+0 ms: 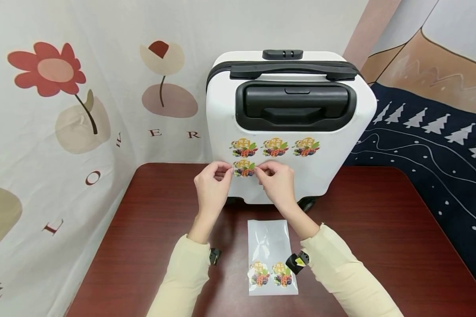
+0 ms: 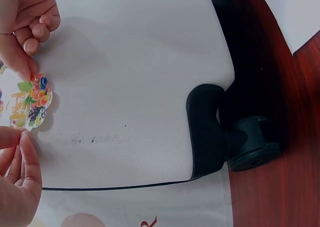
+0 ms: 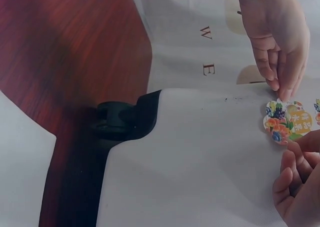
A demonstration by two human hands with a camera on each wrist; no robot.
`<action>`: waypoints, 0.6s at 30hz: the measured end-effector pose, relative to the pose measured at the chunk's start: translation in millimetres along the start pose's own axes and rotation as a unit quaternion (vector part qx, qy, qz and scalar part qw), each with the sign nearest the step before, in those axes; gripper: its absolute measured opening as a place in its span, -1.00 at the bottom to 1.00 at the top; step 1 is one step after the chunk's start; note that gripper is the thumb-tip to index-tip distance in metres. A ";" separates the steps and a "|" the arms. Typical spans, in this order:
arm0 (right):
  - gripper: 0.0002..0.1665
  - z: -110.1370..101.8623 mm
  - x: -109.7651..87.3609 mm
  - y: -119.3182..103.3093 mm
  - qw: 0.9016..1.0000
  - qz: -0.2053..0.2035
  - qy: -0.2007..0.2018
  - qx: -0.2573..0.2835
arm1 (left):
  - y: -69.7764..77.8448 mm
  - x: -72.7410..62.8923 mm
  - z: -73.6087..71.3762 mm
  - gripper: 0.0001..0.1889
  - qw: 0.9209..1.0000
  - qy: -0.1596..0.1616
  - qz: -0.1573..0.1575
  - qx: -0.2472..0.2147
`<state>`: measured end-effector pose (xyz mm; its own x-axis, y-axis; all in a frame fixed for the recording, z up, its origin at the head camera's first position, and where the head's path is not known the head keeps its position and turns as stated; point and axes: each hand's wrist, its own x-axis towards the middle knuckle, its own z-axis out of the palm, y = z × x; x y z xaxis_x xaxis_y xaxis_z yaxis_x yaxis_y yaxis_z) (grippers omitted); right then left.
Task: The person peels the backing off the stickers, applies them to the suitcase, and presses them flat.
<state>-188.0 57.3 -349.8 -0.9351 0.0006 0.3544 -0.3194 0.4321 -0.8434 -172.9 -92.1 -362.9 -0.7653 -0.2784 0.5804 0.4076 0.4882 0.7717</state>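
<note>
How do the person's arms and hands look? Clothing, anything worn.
Left hand and right hand: no gloves. Long pale-yellow sleeves. Small black device at the left cuff; another at the right, with a yellow patch.

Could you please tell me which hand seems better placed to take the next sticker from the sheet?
Probably the right hand: in the head view its wrist camera overlaps the sheet, while the left hand and its sleeve lie clear of it. Both hands pinch a sticker.
</note>
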 end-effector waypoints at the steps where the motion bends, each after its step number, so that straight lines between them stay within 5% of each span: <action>1: -0.85 0.6 -0.2 -0.5 1.000 -0.009 0.007 -0.009 | 1.0 -0.2 0.0 -0.96 1.000 0.001 0.000 0.002; 7: -0.86 3.9 -1.5 -2.8 0.997 -0.050 0.035 -0.050 | 5.6 -0.4 -0.3 -0.96 1.000 0.004 0.001 0.019; 18: -0.83 5.8 -2.0 -3.8 0.994 -0.065 0.049 -0.074 | 5.7 -0.1 -0.4 -0.95 0.999 0.008 0.013 0.030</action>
<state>-185.8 50.5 -349.6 -0.8657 0.0211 0.5001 -0.4036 0.5616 -0.7223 -170.3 -89.7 -358.5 -0.7462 -0.2789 0.6044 0.3965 0.5432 0.7401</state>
